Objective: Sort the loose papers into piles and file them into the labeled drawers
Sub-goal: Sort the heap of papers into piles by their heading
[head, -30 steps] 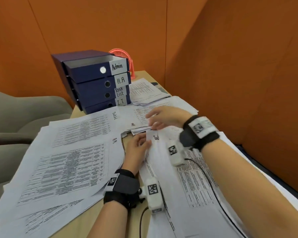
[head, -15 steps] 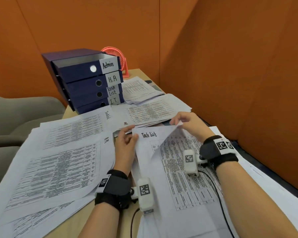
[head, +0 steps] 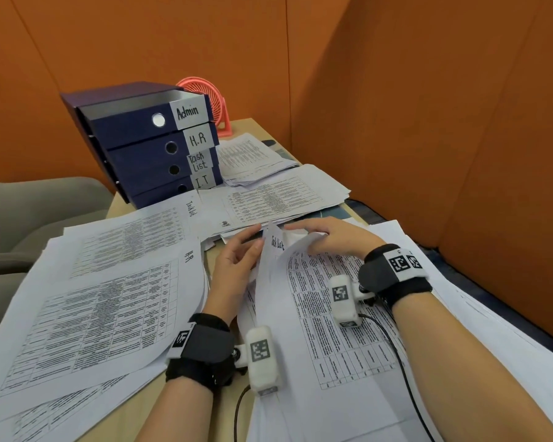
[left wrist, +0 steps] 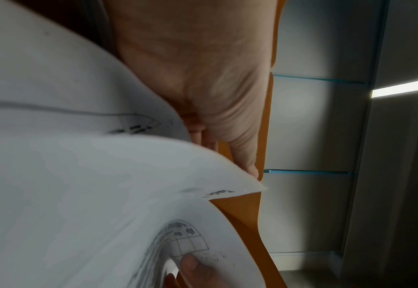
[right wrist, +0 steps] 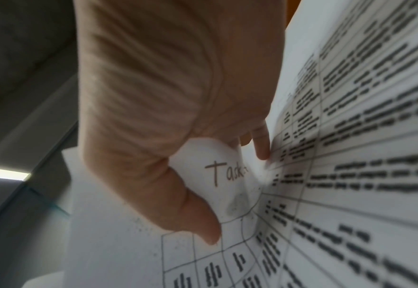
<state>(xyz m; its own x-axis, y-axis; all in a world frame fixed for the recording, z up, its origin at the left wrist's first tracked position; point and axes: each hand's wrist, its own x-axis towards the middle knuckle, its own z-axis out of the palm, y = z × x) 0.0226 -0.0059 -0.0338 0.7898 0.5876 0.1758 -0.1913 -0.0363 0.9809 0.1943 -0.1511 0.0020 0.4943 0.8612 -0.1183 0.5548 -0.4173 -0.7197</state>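
Observation:
A printed sheet marked "Task List" [head: 276, 242] tops the loose stack [head: 332, 330] in front of me. My right hand [head: 326, 237] pinches its far edge and curls it up and leftward; in the right wrist view the thumb [right wrist: 203, 230] presses on the table grid, with the "Task" writing [right wrist: 225, 173] beside it. My left hand [head: 237, 260] lies with straight fingers against the raised sheet's left edge [left wrist: 240, 187]. Blue drawers [head: 147, 145] labeled Admin, H.R, Task List and I.T stand at the back left. Sorted piles lie nearby: H.R [head: 103, 301] and Task list [head: 134, 237].
Two more paper piles lie at the back, one [head: 278, 196] beyond my hands and one [head: 253, 157] beside the drawers. A pink fan [head: 205, 94] stands behind the drawers. Orange partitions close the back and right. Grey chairs [head: 29, 212] stand at the left.
My right hand came back from the far pile, took the Task List sheet's far corner and curled it up toward the left hand. The two hands are closer together.

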